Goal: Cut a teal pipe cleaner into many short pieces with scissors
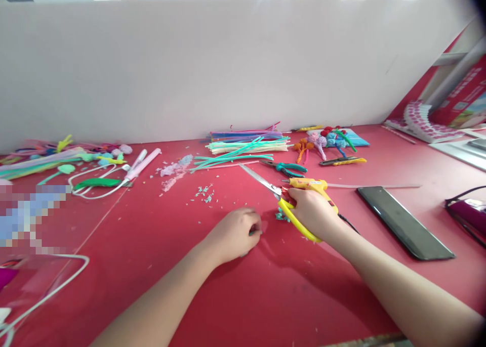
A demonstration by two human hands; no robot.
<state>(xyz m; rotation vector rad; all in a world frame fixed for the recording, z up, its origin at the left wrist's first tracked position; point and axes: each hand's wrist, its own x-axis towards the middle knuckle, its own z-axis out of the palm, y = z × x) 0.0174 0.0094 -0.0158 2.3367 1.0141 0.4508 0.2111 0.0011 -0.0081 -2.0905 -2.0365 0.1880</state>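
scissors [294, 220] sit gripped in the right hand [313, 210], left hand [236, 234] curled.

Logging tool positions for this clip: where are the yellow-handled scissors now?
In the head view, the scissors are just right of centre, held in the right hand, near the yellow glue gun and the teal-handled pliers.

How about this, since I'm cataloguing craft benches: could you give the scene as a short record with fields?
Surface: red table
Left hand: fingers curled; contents unclear
Right hand: holding yellow-handled scissors
Near right hand: yellow glue gun
Beyond glue gun: teal-handled pliers
Right side: dark phone
Back: fuzzy stems
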